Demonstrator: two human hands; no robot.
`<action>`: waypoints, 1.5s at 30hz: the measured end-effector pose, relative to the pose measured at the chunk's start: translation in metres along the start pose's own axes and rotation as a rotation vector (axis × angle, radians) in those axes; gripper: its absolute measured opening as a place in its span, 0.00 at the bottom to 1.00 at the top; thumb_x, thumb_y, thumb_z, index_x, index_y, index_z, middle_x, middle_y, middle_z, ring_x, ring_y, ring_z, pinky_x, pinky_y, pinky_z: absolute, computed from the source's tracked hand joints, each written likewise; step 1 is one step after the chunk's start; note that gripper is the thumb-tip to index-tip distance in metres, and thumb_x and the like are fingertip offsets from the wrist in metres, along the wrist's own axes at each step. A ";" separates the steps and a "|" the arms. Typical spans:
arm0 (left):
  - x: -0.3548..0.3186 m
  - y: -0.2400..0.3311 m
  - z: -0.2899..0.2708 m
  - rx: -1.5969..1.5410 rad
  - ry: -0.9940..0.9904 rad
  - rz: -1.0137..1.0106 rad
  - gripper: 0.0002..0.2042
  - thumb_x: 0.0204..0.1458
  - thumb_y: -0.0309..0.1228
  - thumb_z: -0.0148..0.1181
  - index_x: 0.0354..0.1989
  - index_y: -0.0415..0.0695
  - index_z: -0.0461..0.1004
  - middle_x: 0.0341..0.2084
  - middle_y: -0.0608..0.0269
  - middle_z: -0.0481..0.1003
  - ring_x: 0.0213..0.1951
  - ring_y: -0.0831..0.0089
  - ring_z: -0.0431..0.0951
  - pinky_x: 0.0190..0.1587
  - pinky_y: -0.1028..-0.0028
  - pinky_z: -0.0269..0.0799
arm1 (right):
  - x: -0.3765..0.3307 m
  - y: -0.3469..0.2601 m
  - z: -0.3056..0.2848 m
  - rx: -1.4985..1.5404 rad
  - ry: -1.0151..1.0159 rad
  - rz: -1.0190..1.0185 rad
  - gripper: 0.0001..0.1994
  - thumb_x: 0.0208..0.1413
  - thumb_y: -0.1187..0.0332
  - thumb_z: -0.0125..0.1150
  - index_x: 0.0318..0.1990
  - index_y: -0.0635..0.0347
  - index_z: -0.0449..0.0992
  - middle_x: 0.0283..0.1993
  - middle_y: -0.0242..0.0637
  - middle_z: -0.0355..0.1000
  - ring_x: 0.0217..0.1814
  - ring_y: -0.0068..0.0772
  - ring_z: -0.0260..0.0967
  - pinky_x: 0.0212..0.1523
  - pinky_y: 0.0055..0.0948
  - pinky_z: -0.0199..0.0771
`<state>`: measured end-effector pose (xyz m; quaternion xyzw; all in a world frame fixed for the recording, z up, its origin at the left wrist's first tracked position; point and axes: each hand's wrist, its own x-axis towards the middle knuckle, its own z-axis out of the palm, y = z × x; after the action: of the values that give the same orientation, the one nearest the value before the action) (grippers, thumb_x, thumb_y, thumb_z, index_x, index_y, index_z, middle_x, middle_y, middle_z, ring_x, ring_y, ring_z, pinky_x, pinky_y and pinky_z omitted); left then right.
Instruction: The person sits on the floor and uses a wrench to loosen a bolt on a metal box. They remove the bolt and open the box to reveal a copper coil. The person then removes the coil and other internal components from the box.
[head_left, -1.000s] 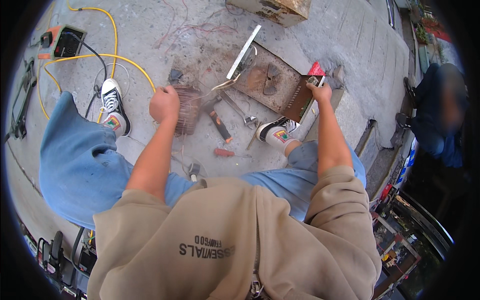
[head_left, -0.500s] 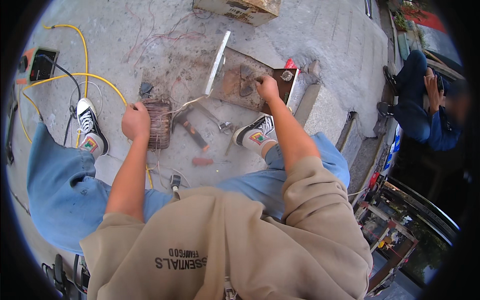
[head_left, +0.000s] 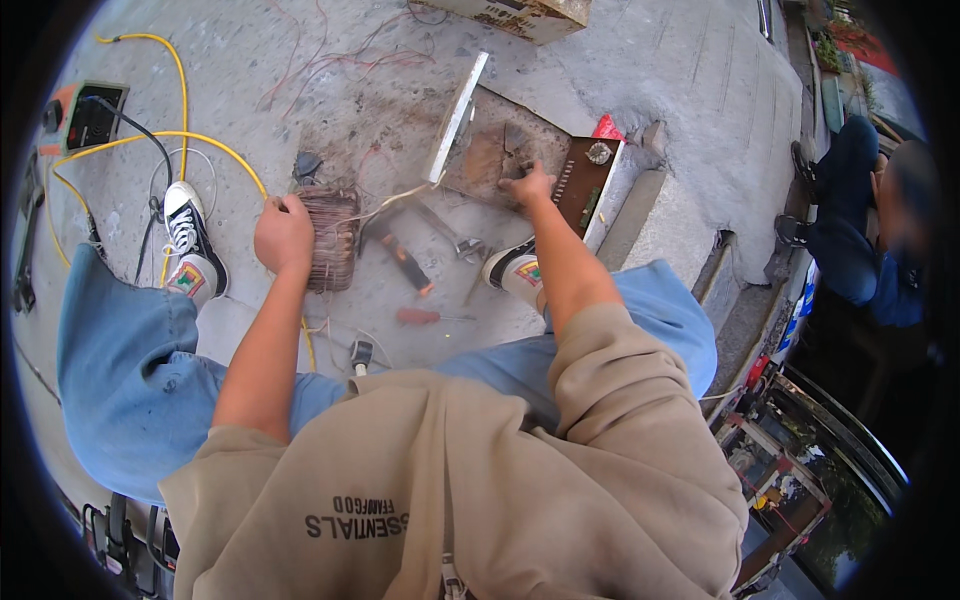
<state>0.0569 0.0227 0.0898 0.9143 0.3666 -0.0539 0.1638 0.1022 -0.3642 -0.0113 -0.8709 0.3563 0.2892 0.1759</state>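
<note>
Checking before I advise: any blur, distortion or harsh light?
Head view: soft daylight on the grey concrete floor; the red-handled metal screwdriver slightly blurred, the dark-clothed person's head smeared out; black fisheye rim, edges curving near it.

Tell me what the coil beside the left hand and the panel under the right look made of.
Coil: probably copper wire, dull reddish-brown, judging by its stacked strands. Panel: likely sheet steel, matte and weathered, given its rusty patches and thin edge.

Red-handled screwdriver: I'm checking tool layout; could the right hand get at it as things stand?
Probably yes: nothing lies on the red-handled screwdriver, and the hammer is beyond it, not over it. The right hand, at the rusty panel, would need to draw back.
</note>
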 end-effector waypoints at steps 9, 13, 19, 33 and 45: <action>0.000 -0.002 0.002 0.015 -0.014 -0.012 0.17 0.52 0.43 0.45 0.31 0.44 0.77 0.28 0.49 0.78 0.32 0.47 0.77 0.35 0.55 0.71 | 0.002 -0.008 0.011 0.005 0.086 -0.029 0.38 0.43 0.55 0.73 0.60 0.53 0.61 0.62 0.56 0.54 0.60 0.61 0.61 0.59 0.47 0.66; 0.000 -0.003 0.001 0.014 -0.023 -0.015 0.18 0.52 0.44 0.45 0.33 0.45 0.77 0.30 0.48 0.78 0.34 0.47 0.77 0.37 0.55 0.71 | -0.004 -0.013 0.011 -0.054 0.103 -0.107 0.33 0.47 0.58 0.70 0.57 0.60 0.61 0.59 0.57 0.56 0.60 0.60 0.62 0.58 0.49 0.66; 0.002 -0.004 0.003 0.037 -0.026 -0.020 0.17 0.52 0.44 0.45 0.32 0.45 0.77 0.30 0.49 0.78 0.34 0.47 0.78 0.36 0.55 0.72 | -0.011 -0.014 0.012 -0.030 0.171 -0.174 0.32 0.46 0.60 0.70 0.54 0.64 0.60 0.57 0.55 0.58 0.59 0.60 0.62 0.55 0.49 0.68; 0.002 -0.002 0.002 0.022 -0.015 -0.003 0.18 0.52 0.44 0.45 0.32 0.45 0.77 0.30 0.50 0.79 0.34 0.48 0.78 0.36 0.55 0.71 | -0.008 -0.024 -0.004 0.010 0.339 -0.264 0.30 0.44 0.62 0.72 0.48 0.66 0.59 0.53 0.55 0.60 0.54 0.59 0.65 0.52 0.48 0.70; 0.001 0.000 -0.005 -0.007 -0.058 -0.051 0.18 0.51 0.43 0.45 0.31 0.44 0.78 0.31 0.48 0.79 0.35 0.48 0.78 0.37 0.56 0.72 | 0.005 -0.053 0.000 0.183 0.128 -0.494 0.18 0.51 0.58 0.61 0.37 0.68 0.79 0.34 0.55 0.76 0.39 0.51 0.75 0.45 0.39 0.74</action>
<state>0.0579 0.0250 0.0943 0.9022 0.3849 -0.0834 0.1760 0.1435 -0.3304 -0.0094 -0.9284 0.1679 0.1486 0.2964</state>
